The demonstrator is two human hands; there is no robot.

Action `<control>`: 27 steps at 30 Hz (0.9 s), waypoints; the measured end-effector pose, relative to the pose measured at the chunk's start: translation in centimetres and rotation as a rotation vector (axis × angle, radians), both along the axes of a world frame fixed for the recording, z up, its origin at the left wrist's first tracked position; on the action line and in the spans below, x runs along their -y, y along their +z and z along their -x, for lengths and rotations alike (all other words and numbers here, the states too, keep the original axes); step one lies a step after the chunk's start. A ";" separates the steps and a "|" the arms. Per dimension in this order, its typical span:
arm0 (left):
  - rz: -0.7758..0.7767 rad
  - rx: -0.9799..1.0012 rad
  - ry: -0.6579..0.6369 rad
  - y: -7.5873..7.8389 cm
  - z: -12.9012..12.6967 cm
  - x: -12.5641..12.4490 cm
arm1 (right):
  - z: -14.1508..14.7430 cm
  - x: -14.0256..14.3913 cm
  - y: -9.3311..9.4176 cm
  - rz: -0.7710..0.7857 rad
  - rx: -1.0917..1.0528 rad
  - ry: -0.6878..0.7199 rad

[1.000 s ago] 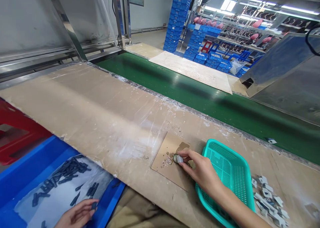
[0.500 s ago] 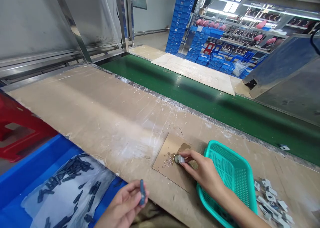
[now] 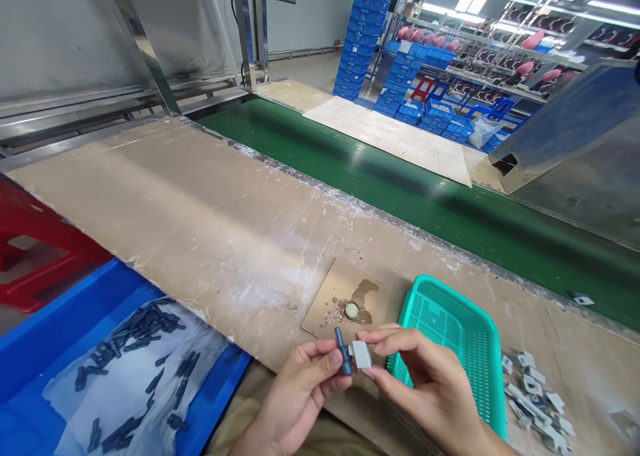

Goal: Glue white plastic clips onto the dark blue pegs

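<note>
Pinched upright in my left hand [image 3: 313, 383] is a small dark blue-grey plastic rod [image 3: 343, 353] with a thicker lower end. My right hand [image 3: 420, 376] grips a light grey square plastic piece [image 3: 362, 355] by its edges. The two parts meet side by side, the grey piece's narrow end touching the rod's middle. Just beyond them lies a brown board [image 3: 320, 307] with wet spots and a small round cap [image 3: 352, 310] of liquid on it. A green plastic basket [image 3: 410, 309] stands right of the board, partly behind my right hand.
Many dark rods [image 3: 145, 323] lie on plastic sheeting in a blue bin [image 3: 30, 343] at lower left. Loose grey pieces [image 3: 537, 393] are heaped right of the basket. A green conveyor belt [image 3: 320, 153] runs behind the worktable [image 3: 200, 223], carrying a small piece [image 3: 583, 299].
My right hand has lifted the grey piece away from the round cap on the board and brought it toward me. My left hand has moved right and up, bringing the rod against it.
</note>
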State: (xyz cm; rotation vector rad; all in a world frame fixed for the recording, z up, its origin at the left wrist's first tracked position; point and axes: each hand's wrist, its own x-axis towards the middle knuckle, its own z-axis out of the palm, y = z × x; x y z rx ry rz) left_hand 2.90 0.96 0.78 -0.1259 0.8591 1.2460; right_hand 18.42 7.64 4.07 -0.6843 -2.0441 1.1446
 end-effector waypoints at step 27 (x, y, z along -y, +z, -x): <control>-0.023 -0.436 -0.272 2.2 -1.1 -4.4 | -4.2 -1.3 0.8 -0.068 0.018 -0.053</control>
